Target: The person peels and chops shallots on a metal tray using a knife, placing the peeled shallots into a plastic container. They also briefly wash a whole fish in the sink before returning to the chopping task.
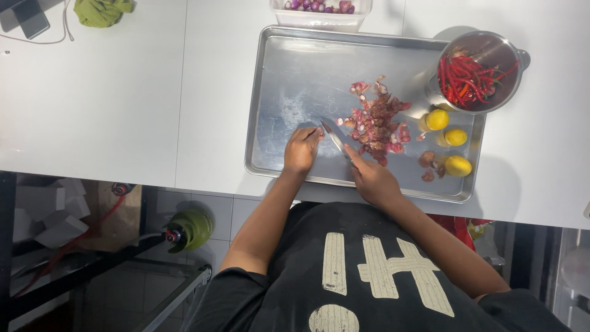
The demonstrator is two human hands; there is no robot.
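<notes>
A person in a black shirt works over a shallow, rectangular metal tray (289,110) on a smooth white bench (123,98), seen from above. The right hand (372,178) is wrapped around the handle of a knife (335,138), whose narrow, pointed blade slants up and left across the tray's dull, scuffed floor. The left hand (301,149) sits just left of the blade, fingers curled in and pressed down at the blade's tip; whether it pins anything beneath them cannot be told. Right of the knife, near the tray's middle, lies a loose heap of chopped shallot (375,120), ragged purple-pink pieces mixed with papery brown skins. Further right on the tray sit three small, round, glossy yellow fruits (455,136), with a few brown scraps (428,163) beside the lowest one. At the tray's top right corner stands a round, shiny steel bowl (513,49) holding long, thin red chillies (467,80). Just above the tray's top edge, a clear plastic tub (319,21) shows small round purple bulbs. Far to the tray's upper left, a crumpled green cloth (101,11) lies on the bench near a dark, flat phone (27,18) with a thin cable.
</notes>
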